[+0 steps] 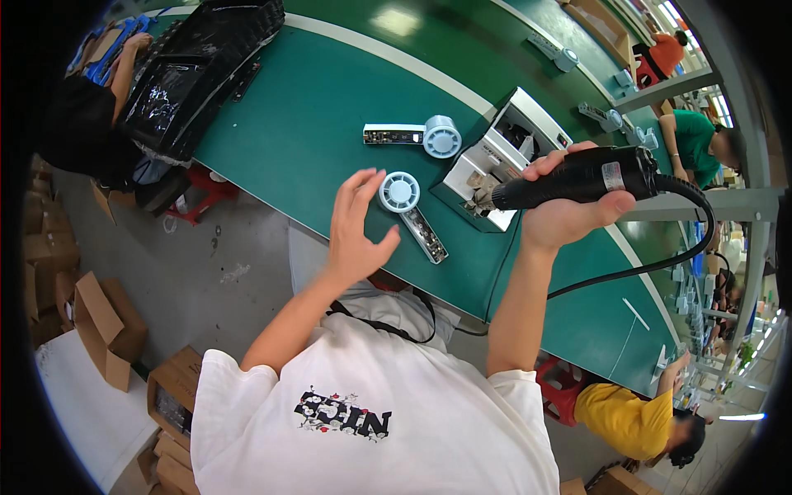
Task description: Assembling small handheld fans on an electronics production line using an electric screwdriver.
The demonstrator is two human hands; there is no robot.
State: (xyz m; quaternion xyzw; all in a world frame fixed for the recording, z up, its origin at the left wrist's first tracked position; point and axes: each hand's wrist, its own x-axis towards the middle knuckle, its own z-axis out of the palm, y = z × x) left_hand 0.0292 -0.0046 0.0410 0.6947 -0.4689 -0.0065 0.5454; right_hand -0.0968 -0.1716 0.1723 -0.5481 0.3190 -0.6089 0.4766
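My right hand [569, 206] is closed round a black electric screwdriver [577, 179], which lies nearly level and points left. Its tip end is at the front of a white and black box-shaped screw feeder [538, 115]; the bit itself I cannot make out. My left hand [356, 235] is open, thumb and fingers apart, just left of a light-blue handheld fan [399, 192]. The fingertips come close to the fan's round head; whether they touch it I cannot tell. This fan's handle shows an uncovered circuit board. Behind it lies a second such fan [442, 137], its handle pointing left.
A black cable [660, 266] runs from the screwdriver past my right forearm. A black plastic-lined crate [194, 78] stands on the green table [289, 124] at the far left, beside a person in black. More fans [566, 59] lie on the green surface beyond. A person in yellow sits at right.
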